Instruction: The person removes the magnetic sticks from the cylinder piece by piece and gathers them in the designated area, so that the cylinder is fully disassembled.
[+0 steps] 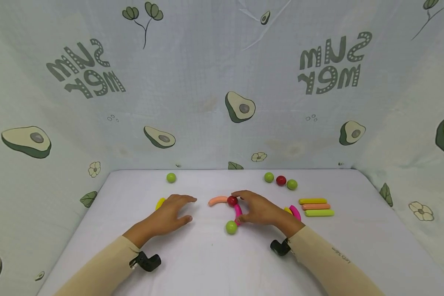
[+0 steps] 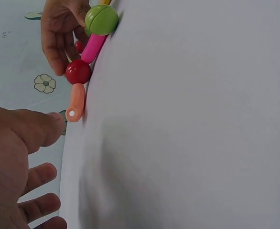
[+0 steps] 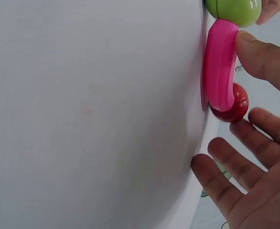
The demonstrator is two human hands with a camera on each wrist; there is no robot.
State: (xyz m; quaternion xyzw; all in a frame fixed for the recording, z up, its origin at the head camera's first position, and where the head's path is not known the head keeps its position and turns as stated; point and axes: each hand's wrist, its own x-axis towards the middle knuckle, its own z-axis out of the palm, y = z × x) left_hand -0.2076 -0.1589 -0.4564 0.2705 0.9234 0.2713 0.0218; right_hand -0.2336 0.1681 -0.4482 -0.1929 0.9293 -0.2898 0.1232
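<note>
In the head view a chain of toy pieces lies mid-table: an orange curved stick (image 1: 218,200), a red ball (image 1: 232,201), a pink curved stick (image 1: 238,213) and a green ball (image 1: 231,227). My right hand (image 1: 260,208) reaches over its right side. The right wrist view shows the thumb (image 3: 262,59) against the pink stick (image 3: 220,67) near the green ball, with fingertips beside the red ball (image 3: 235,106); the other fingers spread loosely. My left hand (image 1: 170,216) hovers left of the chain, thumb and fingers apart, holding nothing. It partly hides a yellow piece (image 1: 160,203).
At the back lie a lone green ball (image 1: 171,177) and a row with a red ball (image 1: 280,180) between two green ones. Yellow, orange and lime straight sticks (image 1: 319,213) lie to the right. A pink curved piece (image 1: 295,212) and a yellow one sit by my right forearm.
</note>
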